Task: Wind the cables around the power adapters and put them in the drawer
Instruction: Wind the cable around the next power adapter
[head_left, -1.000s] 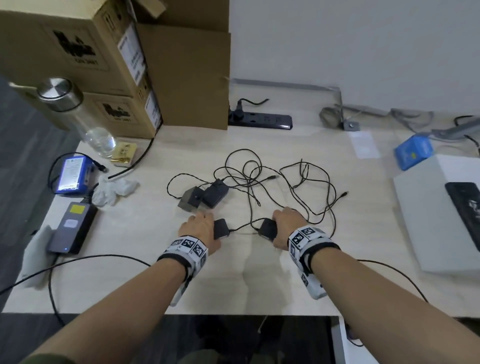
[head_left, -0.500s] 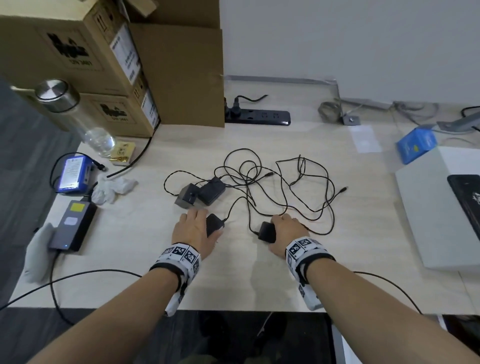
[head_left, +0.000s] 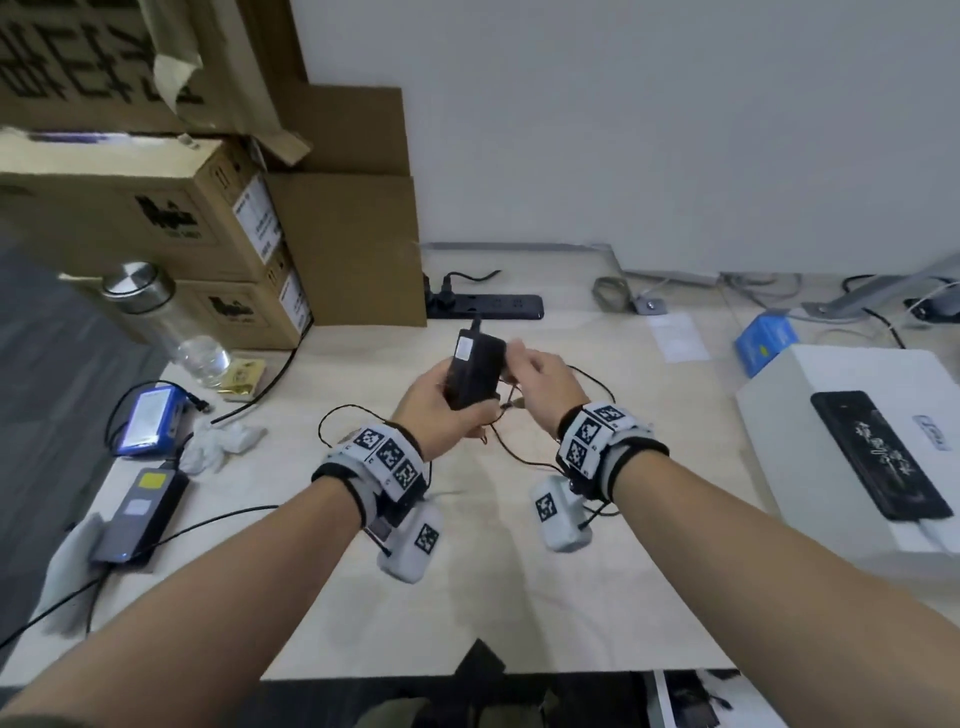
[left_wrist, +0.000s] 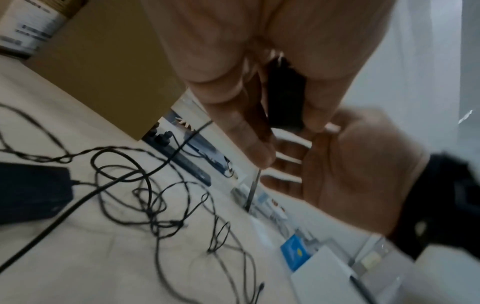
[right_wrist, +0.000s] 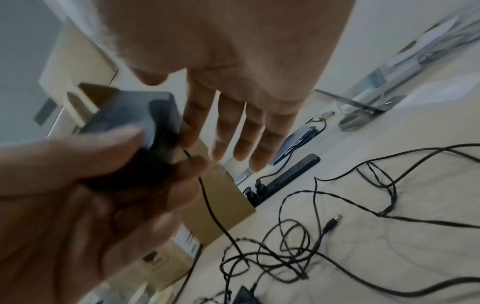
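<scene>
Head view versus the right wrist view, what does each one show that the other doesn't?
Only the head view shows the bottle, the blue device and the white box. Only the right wrist view shows a barrel plug lying among the cables. Both show the left hand gripping the adapter, the right hand open beside it, and the power strip.

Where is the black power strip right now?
In the head view the black power strip lies at the desk's far edge by the wall, just right of the cardboard boxes, beyond the raised adapter.
</scene>
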